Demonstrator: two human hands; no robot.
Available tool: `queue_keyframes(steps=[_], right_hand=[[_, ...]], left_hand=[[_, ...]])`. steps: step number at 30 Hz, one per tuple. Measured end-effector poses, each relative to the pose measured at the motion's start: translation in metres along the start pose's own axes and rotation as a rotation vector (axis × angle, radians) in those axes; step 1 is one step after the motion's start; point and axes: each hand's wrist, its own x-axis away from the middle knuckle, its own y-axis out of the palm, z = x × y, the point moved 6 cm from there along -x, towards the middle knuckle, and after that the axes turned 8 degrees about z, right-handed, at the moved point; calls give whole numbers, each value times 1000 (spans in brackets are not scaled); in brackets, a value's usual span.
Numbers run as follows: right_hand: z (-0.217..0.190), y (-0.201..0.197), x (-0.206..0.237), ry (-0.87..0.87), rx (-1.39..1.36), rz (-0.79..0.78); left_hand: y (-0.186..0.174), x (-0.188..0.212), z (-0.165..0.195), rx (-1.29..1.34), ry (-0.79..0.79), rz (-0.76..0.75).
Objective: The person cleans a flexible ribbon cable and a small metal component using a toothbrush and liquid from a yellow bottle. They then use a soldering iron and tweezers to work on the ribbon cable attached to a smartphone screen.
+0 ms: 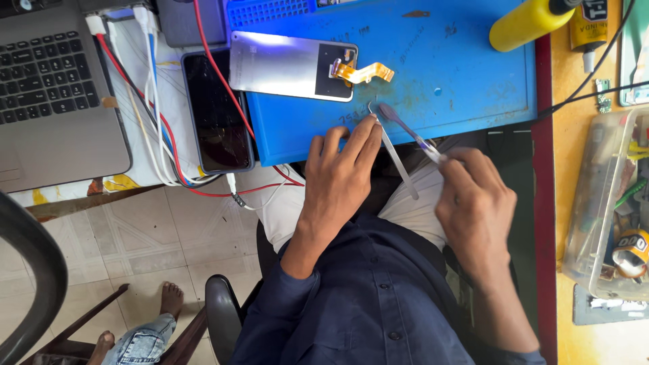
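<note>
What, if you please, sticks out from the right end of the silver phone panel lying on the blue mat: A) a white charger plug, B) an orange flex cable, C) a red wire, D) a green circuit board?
B: an orange flex cable runs from the right end of the silver phone panel across the blue mat.

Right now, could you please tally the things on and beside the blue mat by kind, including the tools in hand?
Phone screen panels with orange flex cable: 1
Dark phones: 1
Laptops: 1
Yellow bottles: 1
Metal tweezers, in the left hand: 1
Small brushes, in the right hand: 1
Blue mats: 1
Total: 7
</note>
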Motion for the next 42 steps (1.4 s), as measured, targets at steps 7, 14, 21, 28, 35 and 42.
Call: queue_keyframes(steps=[7, 14, 21, 28, 35, 42], right_hand=[[20, -7, 12, 141, -30, 27], [21, 14, 10, 106, -123, 109], [29, 18, 8, 171, -143, 116], [33, 27, 3, 275, -232, 131], [20, 53, -43, 221, -364, 5], [5, 81, -73, 57, -377, -70]], left_hand=[[4, 5, -1, -14, -13, -2], [11, 15, -1, -17, -55, 5], [13, 21, 1, -12, -74, -27], [10, 13, 5, -36, -47, 13], [-4, 19, -4, 51, -83, 120], [-33, 28, -30, 51, -167, 207]])
